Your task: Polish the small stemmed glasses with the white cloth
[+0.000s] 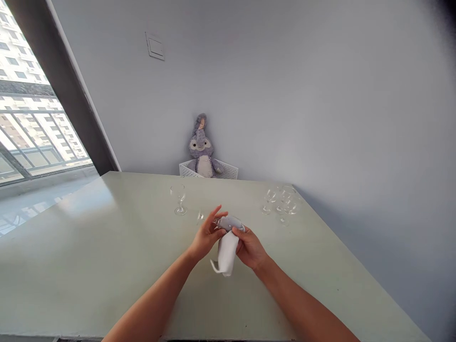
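Note:
A clear stemmed glass [230,222] is held sideways above the table, its foot pointing left and its bowl right. The fingers of my left hand [207,233] are closed around the stem, close to the bowl. My right hand [250,247] pinches a white cloth [227,251] at the rim end of the bowl. Part of the cloth seems to be inside the bowl, and the rest hangs down between my hands. Fingers and cloth hide some of the stem and rim.
One stemmed glass [179,199] stands upright behind my left hand. Several more clear glasses [270,200] stand close together at the back right. Against the wall, a plush rabbit [201,147] sits in a white perforated basket [228,172] beyond the pale table [107,266].

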{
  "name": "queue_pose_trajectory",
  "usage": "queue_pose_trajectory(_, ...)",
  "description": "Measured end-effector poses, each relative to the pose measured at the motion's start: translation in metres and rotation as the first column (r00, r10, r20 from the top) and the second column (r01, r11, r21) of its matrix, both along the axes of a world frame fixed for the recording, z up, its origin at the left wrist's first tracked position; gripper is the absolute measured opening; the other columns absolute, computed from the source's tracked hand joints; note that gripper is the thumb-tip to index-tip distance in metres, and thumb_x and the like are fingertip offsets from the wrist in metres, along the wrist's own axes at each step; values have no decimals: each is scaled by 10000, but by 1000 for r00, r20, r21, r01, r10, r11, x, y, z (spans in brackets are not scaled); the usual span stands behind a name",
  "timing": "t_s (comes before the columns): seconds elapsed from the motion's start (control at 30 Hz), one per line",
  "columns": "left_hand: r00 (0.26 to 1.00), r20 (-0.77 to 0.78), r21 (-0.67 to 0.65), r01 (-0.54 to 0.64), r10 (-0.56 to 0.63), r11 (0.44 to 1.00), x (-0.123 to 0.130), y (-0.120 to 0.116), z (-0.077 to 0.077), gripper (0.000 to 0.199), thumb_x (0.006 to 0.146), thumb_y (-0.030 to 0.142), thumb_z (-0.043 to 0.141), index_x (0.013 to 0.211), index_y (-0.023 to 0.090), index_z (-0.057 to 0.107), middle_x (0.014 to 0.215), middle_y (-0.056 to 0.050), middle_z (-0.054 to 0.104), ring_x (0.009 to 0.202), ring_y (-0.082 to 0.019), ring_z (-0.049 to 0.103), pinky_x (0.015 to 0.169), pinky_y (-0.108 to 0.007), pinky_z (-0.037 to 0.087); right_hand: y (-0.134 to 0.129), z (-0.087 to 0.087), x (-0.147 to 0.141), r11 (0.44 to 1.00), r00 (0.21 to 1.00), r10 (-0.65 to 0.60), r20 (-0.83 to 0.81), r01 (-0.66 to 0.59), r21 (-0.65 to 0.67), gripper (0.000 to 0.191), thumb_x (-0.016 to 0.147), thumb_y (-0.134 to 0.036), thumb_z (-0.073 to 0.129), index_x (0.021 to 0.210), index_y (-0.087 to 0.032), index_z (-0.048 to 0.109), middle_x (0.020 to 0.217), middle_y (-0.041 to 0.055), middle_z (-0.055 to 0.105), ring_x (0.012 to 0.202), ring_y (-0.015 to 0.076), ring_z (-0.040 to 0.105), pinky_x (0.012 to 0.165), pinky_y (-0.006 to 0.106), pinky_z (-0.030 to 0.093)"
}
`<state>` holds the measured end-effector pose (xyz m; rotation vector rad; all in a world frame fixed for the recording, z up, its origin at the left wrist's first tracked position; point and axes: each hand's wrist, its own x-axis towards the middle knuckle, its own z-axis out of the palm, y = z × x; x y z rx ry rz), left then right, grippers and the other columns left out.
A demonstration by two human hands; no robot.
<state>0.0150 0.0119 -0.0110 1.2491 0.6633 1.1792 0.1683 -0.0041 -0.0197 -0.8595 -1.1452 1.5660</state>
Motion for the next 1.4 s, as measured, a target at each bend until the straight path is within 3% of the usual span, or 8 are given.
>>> queue_pose_trajectory(0.2,977,-207,-231,-7,-42,973,-2,2,-2,511,799,522,420,1138,157,536,809,-44,602,729,-156,566,706,-336,485,-9,-10,-9,933,887,-219,408,68,352,255,692,-387,633,876,-210,646,684,26,614,602,148,541,561,265,452)
queue_pose_trajectory(0.4,997,-80,-21,18,-19,1000,5,-3,-3,538,728,327,612,1230,225,450,956,-57,595,841,-156,553,748,-283,447,0,5,-6,988,989,-132,-72,125,-94,286,749,-456,559,703,-175,582,428,-50,447,357,73,384,393,211,366)
queue_pose_trajectory(0.5,996,-89,-58,-37,32,998,4,0,-5,443,724,383,608,1104,169,533,806,-35,594,739,-142,558,712,-285,457,-4,0,-7,990,986,-117,116,107,89,274,737,-436,581,825,-179,620,503,-27,527,420,96,451,429,224,396)
queue_pose_trajectory(0.63,987,-149,-175,29,-56,984,-1,3,-7,459,808,509,423,1051,144,560,728,-29,580,692,-146,563,660,-299,469,-5,-11,-6,886,806,-324,495,75,458,296,695,-409,628,901,-196,641,643,18,613,552,138,544,546,256,439)
queue_pose_trajectory(0.87,992,-124,4,-14,14,1000,3,4,-6,445,724,396,609,1116,194,543,901,-53,621,781,-151,565,717,-285,454,5,0,1,994,988,-113,107,112,17,351,770,-499,511,775,-160,605,483,-15,513,394,99,436,425,243,389)
queue_pose_trajectory(1.07,989,-146,-168,-47,22,985,1,7,-6,486,789,511,455,1093,145,556,770,-43,620,712,-158,592,681,-311,484,1,-9,1,936,895,-211,393,69,345,355,656,-390,673,964,-215,646,771,40,642,690,171,554,603,275,458)
queue_pose_trajectory(1.27,986,-163,26,-26,30,999,1,5,-6,466,739,403,589,1154,202,528,874,-43,622,779,-145,571,733,-280,471,5,-6,5,996,994,-73,81,70,46,297,758,-449,554,844,-175,632,620,12,592,518,129,511,488,265,434)
queue_pose_trajectory(1.4,983,-160,-22,-93,88,995,0,8,-9,474,751,459,547,1131,177,538,753,-27,614,702,-150,582,696,-309,490,1,-4,2,983,974,-62,218,22,184,331,692,-395,643,966,-209,628,794,28,637,684,160,557,589,274,453)
